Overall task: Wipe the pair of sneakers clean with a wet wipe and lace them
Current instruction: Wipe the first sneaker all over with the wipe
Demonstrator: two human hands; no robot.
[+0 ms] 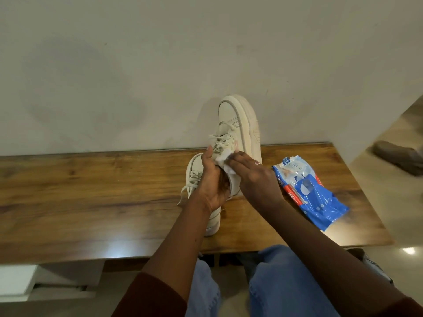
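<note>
Wood-grain table [91,191] runs along a pale, faintly stained wall [137,65], seen from the head camera looking down over the person's arms.

At the middle of the table the left hand [212,181] grips the raised sneaker [238,124] near its heel end, fingers curled round it and thumb up beside the tongue. This cream sneaker is tilted steeply, its toe pointing up in front of the wall and its thick sole turned to the right. Its laces [220,143] are threaded and hang loose over the tongue.

The right hand [256,179] holds a bunched white wipe [225,159], its fingers laid over the wipe and pressing it to the side of the raised sneaker just below the laces.

The second sneaker [194,168] lies on the table just beside and below the left hand, partly hidden by the wrist; its toe points towards the wall and a loose lace end trails off to the left.

To the right of the hands, near but apart from the sneakers, a blue and white pack of wipes [309,191] lies flat on the table, crumpled at its near end.

Blue jeans [286,282] and a dark red sleeve [151,298] fill the bottom of the view. Beyond the table's right end is a shiny pale floor [377,202] with a blurred brown shoe [398,156] on it.
</note>
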